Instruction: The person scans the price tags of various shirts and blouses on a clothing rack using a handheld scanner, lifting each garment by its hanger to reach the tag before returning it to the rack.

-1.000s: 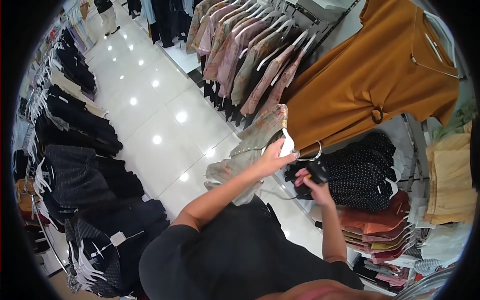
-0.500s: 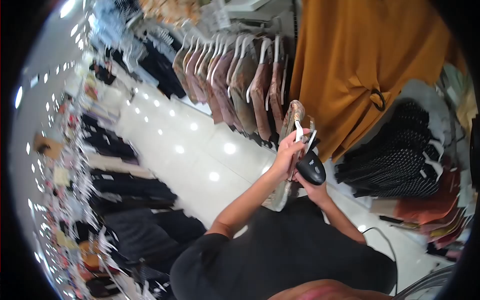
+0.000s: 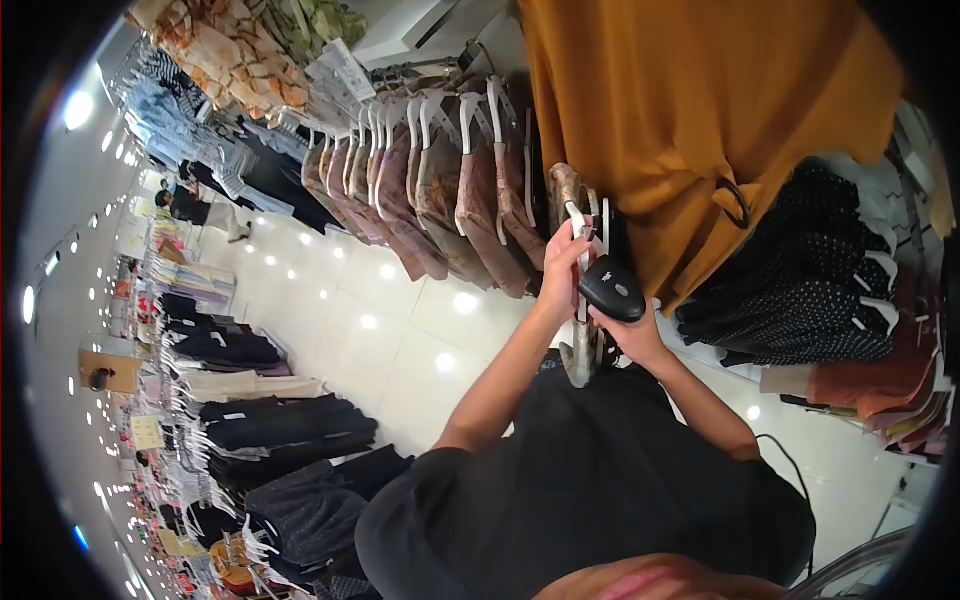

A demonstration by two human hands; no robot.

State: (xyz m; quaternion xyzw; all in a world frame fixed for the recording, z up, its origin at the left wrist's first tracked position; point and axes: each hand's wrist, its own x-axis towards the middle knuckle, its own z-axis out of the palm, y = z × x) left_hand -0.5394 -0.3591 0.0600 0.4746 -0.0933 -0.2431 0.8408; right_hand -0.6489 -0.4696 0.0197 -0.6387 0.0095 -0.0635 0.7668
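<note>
My left hand (image 3: 560,270) is closed around the neck of a white hanger (image 3: 575,218), which carries a patterned garment (image 3: 578,368) seen nearly edge-on. Just to the right, a black handheld barcode scanner (image 3: 613,290) sits in my right hand (image 3: 637,335), its body close against the hanger and my left fingers. My right fingers are partly hidden beneath the scanner. Whether a tag lies between scanner and garment cannot be made out.
Ahead hangs a rack of pink and brown patterned tops (image 3: 440,190). A large mustard garment (image 3: 690,130) drapes beyond my hands, with dotted black clothes (image 3: 800,270) at right. Dark clothes (image 3: 290,430) line the left side of the shiny floor (image 3: 410,320). Another person (image 3: 190,207) is far off.
The camera view has shifted and turned slightly. Both hands, with the hanger and scanner, sit a little higher and further left in view. The garment looks more edge-on, and both grips stay the same.
</note>
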